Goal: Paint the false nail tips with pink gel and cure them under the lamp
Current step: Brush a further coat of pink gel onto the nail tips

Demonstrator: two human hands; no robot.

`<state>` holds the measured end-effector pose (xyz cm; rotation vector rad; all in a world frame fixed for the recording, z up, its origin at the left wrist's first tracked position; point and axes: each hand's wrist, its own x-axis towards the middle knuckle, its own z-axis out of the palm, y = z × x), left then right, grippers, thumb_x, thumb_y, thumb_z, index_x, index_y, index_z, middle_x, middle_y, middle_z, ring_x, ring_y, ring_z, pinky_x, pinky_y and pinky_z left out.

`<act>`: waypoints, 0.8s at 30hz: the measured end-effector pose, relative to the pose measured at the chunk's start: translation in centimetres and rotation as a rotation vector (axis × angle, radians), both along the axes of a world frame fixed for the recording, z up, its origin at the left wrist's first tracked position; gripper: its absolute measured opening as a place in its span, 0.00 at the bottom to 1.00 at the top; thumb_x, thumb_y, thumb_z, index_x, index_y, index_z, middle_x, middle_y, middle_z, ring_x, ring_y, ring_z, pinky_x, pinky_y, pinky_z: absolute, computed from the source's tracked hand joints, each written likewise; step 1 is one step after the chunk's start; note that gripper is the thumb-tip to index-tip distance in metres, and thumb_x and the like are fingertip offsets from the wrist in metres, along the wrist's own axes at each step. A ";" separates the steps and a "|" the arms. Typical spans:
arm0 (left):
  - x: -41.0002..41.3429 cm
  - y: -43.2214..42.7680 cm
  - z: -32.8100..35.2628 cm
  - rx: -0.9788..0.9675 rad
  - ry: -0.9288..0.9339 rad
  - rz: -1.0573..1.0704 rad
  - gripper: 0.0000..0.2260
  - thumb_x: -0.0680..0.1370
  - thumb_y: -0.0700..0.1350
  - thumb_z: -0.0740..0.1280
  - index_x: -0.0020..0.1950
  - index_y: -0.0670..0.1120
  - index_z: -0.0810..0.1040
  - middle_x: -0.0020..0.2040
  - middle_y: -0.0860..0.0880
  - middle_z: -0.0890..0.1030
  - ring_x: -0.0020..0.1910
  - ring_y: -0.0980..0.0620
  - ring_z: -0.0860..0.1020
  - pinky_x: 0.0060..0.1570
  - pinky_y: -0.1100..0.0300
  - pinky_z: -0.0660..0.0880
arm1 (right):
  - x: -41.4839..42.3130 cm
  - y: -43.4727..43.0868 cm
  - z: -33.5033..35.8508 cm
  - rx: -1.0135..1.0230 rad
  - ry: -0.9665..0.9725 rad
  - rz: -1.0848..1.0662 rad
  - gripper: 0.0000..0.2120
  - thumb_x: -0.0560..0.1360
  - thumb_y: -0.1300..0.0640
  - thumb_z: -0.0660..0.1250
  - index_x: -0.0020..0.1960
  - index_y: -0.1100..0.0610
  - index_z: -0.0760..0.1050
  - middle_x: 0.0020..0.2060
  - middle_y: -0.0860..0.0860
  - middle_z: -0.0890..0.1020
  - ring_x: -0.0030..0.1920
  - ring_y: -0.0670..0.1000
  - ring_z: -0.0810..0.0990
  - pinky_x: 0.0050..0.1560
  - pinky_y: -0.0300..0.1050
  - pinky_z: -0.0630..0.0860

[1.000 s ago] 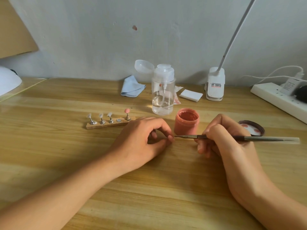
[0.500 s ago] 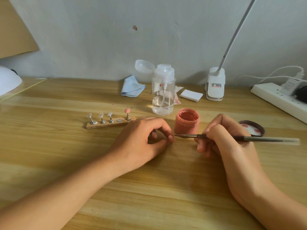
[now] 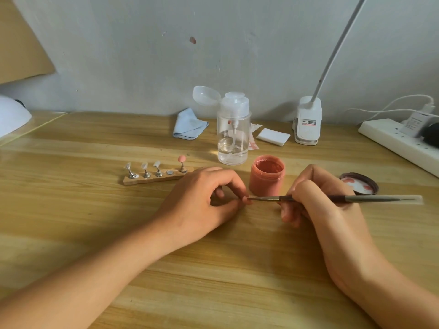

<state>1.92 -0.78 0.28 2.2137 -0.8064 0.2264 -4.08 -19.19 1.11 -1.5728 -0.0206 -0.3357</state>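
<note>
My left hand [image 3: 202, 205] rests on the table with fingers curled, pinching a small nail tip [image 3: 245, 199] between thumb and forefinger; the tip is mostly hidden. My right hand [image 3: 316, 200] grips a thin brush [image 3: 344, 199] whose bristles touch that tip. The open pink gel jar [image 3: 267, 175] stands just behind the brush. A wooden nail stand [image 3: 156, 178] left of it carries three clear tips, one pink tip [image 3: 181, 158] and one bare peg base. The white curing lamp [image 3: 11, 117] sits at the far left edge.
The jar's lid [image 3: 358, 184] lies right of my right hand. Behind are a clear pump bottle [image 3: 234, 134], a blue cloth [image 3: 188, 127], white pads [image 3: 273, 136], a clip desk lamp [image 3: 307, 122] and a power strip [image 3: 399, 143] at the right.
The brush tip has shifted slightly against the tip held in my left hand. Both hands stay in the same place.
</note>
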 end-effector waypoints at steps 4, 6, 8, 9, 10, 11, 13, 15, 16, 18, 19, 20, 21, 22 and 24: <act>0.0 0.0 0.0 0.010 0.006 0.016 0.14 0.73 0.43 0.76 0.41 0.63 0.78 0.42 0.67 0.79 0.42 0.55 0.75 0.42 0.70 0.69 | 0.0 -0.3 -0.1 0.056 -0.009 -0.047 0.07 0.67 0.57 0.61 0.31 0.59 0.68 0.24 0.52 0.75 0.32 0.52 0.72 0.45 0.53 0.74; 0.0 0.1 -0.1 0.010 0.022 0.021 0.13 0.73 0.44 0.76 0.42 0.62 0.79 0.42 0.66 0.79 0.41 0.55 0.75 0.41 0.69 0.69 | 0.1 -0.3 -0.1 0.063 -0.008 -0.048 0.07 0.67 0.57 0.61 0.31 0.57 0.70 0.24 0.52 0.75 0.32 0.52 0.72 0.50 0.58 0.75; 0.1 0.1 -0.1 -0.010 0.055 0.018 0.11 0.73 0.43 0.75 0.42 0.61 0.80 0.42 0.65 0.80 0.39 0.55 0.75 0.39 0.67 0.70 | 0.2 -0.2 -0.1 0.052 -0.009 -0.040 0.06 0.67 0.57 0.62 0.32 0.55 0.72 0.24 0.52 0.76 0.32 0.51 0.73 0.47 0.54 0.75; 0.1 0.1 -0.2 -0.027 0.081 0.017 0.10 0.73 0.44 0.75 0.42 0.60 0.80 0.41 0.64 0.81 0.38 0.55 0.74 0.39 0.65 0.71 | 0.2 -0.2 -0.1 0.046 -0.014 -0.033 0.05 0.66 0.57 0.62 0.32 0.56 0.72 0.25 0.53 0.77 0.32 0.50 0.73 0.43 0.49 0.74; 0.2 0.1 -0.3 -0.048 0.111 0.019 0.09 0.74 0.44 0.75 0.42 0.59 0.81 0.41 0.62 0.82 0.36 0.54 0.74 0.39 0.61 0.72 | 0.2 -0.2 -0.2 0.043 -0.021 -0.025 0.05 0.66 0.57 0.63 0.33 0.57 0.71 0.26 0.53 0.78 0.32 0.50 0.74 0.39 0.44 0.73; 0.3 0.1 -0.3 -0.068 0.140 0.023 0.08 0.74 0.44 0.75 0.42 0.58 0.82 0.40 0.59 0.82 0.35 0.53 0.74 0.42 0.57 0.73 | 0.2 -0.2 -0.1 0.043 -0.026 -0.019 0.05 0.66 0.57 0.63 0.34 0.58 0.71 0.27 0.54 0.79 0.32 0.50 0.74 0.36 0.40 0.72; 0.5 0.2 -0.4 -0.091 0.184 0.038 0.06 0.74 0.46 0.75 0.43 0.57 0.83 0.39 0.53 0.83 0.34 0.52 0.73 0.46 0.51 0.73 | 0.2 -0.2 -0.1 0.033 -0.032 -0.013 0.05 0.66 0.57 0.63 0.36 0.59 0.72 0.28 0.54 0.80 0.32 0.49 0.75 0.34 0.37 0.72; 0.6 0.2 -0.4 -0.104 0.216 0.045 0.05 0.74 0.46 0.75 0.44 0.57 0.84 0.41 0.49 0.84 0.33 0.54 0.71 0.48 0.48 0.74 | 0.1 -0.2 0.0 -0.014 -0.030 0.000 0.05 0.65 0.58 0.63 0.36 0.60 0.71 0.28 0.54 0.80 0.32 0.48 0.76 0.34 0.37 0.72; 0.6 0.2 -0.4 -0.109 0.225 0.048 0.05 0.74 0.46 0.75 0.44 0.57 0.84 0.42 0.48 0.85 0.33 0.56 0.70 0.48 0.47 0.74 | 0.0 -0.1 0.0 -0.037 -0.028 0.008 0.05 0.65 0.58 0.63 0.36 0.60 0.71 0.27 0.54 0.80 0.32 0.48 0.75 0.34 0.38 0.71; 0.6 0.1 -0.4 -0.114 0.227 0.054 0.06 0.74 0.45 0.75 0.44 0.57 0.84 0.43 0.48 0.85 0.32 0.58 0.69 0.48 0.46 0.75 | 0.0 -0.1 0.1 -0.068 -0.025 0.017 0.06 0.64 0.58 0.63 0.36 0.60 0.71 0.27 0.54 0.80 0.32 0.49 0.75 0.34 0.41 0.71; 0.6 0.1 -0.4 -0.115 0.228 0.056 0.06 0.74 0.45 0.75 0.44 0.57 0.84 0.42 0.49 0.85 0.32 0.59 0.69 0.48 0.47 0.75 | 0.0 -0.1 0.1 -0.078 -0.024 0.016 0.06 0.64 0.58 0.63 0.36 0.60 0.71 0.28 0.55 0.80 0.32 0.50 0.75 0.35 0.43 0.70; 0.6 0.2 -0.4 -0.116 0.230 0.059 0.06 0.74 0.45 0.75 0.44 0.57 0.84 0.42 0.49 0.85 0.32 0.59 0.69 0.48 0.47 0.75 | 0.0 -0.1 0.1 -0.086 -0.023 0.016 0.05 0.64 0.58 0.63 0.36 0.60 0.71 0.28 0.55 0.80 0.33 0.51 0.75 0.35 0.44 0.70; 0.6 0.2 -0.5 -0.117 0.232 0.061 0.05 0.74 0.45 0.75 0.44 0.57 0.84 0.42 0.48 0.85 0.32 0.58 0.69 0.47 0.48 0.74 | 0.0 -0.1 0.1 -0.094 -0.022 0.017 0.05 0.64 0.58 0.63 0.36 0.60 0.71 0.28 0.55 0.80 0.33 0.50 0.75 0.35 0.43 0.70; 0.6 0.2 -0.5 -0.119 0.234 0.062 0.05 0.74 0.46 0.75 0.44 0.57 0.85 0.41 0.47 0.85 0.32 0.58 0.69 0.46 0.49 0.74 | 0.0 0.0 0.1 -0.101 -0.020 0.018 0.05 0.64 0.58 0.63 0.36 0.60 0.71 0.28 0.55 0.80 0.32 0.50 0.75 0.34 0.42 0.70; 0.7 0.2 -0.5 -0.120 0.237 0.060 0.05 0.74 0.46 0.75 0.45 0.56 0.85 0.40 0.46 0.84 0.32 0.58 0.69 0.40 0.51 0.72 | 0.0 0.1 0.2 -0.112 -0.014 0.016 0.05 0.63 0.58 0.63 0.35 0.60 0.71 0.28 0.56 0.79 0.32 0.49 0.76 0.33 0.39 0.70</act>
